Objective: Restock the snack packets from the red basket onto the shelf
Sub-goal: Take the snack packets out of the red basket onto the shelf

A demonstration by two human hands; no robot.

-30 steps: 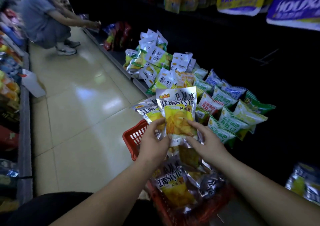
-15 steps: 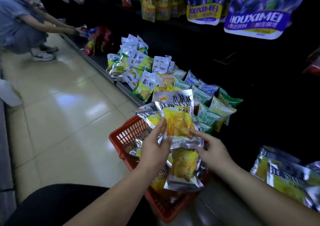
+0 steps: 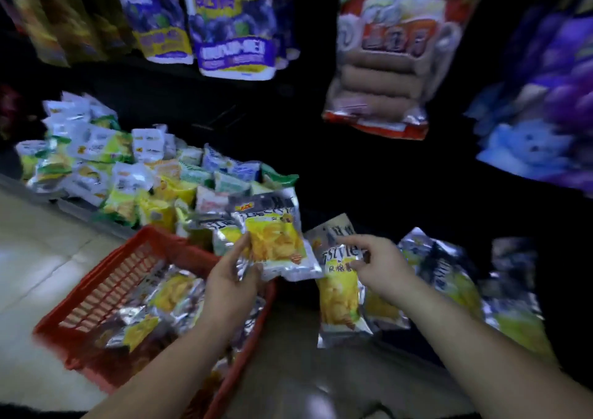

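Over the red basket (image 3: pixel 106 283), the left hand (image 3: pixel 231 287) gripped a packet stack (image 3: pixel 276 245); beside its fingers (image 3: pixel 256 277), the right hand (image 3: pixel 382 267) pinched one packet (image 3: pixel 340 296).

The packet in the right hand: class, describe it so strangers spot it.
Find the red basket. Right of it, the right hand pinches a silver packet of yellow crisps. Lookalikes to its right rest unheld; this one hangs upright.

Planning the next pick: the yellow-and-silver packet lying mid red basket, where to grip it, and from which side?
Pinch the packet by its flat silver edge seam, coming from above: it lies face-up among other packets, and the red basket's walls block a side approach. The puffed yellow middle would likely slip. Blur hides the exact seam.
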